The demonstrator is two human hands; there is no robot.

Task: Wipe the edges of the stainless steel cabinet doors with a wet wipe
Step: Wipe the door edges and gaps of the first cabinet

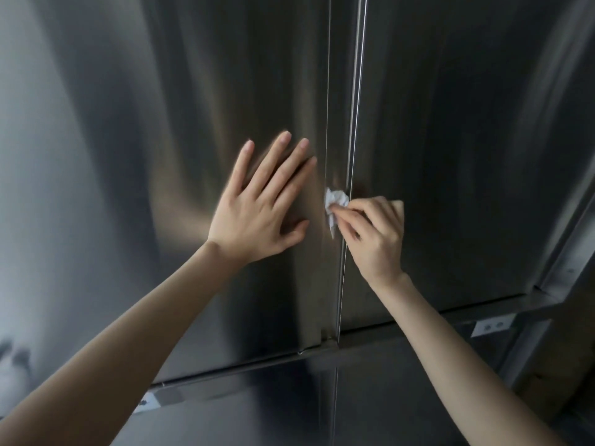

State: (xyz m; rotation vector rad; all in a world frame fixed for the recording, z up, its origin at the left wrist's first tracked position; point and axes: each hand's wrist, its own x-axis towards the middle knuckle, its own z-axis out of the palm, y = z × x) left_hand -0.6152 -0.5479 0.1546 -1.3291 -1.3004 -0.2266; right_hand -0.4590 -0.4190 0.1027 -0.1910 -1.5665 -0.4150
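My right hand [376, 239] pinches a crumpled wet wipe [335, 204] against the edge strip [338, 123] between the stainless steel cabinet doors [467, 156]. Left of that grip, my left hand [257, 217] lies flat, fingers spread, on the left door [145, 140]

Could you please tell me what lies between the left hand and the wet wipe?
In the head view, only a bare strip of the left door separates the left hand from the wet wipe, which the right hand pinches at the seam.
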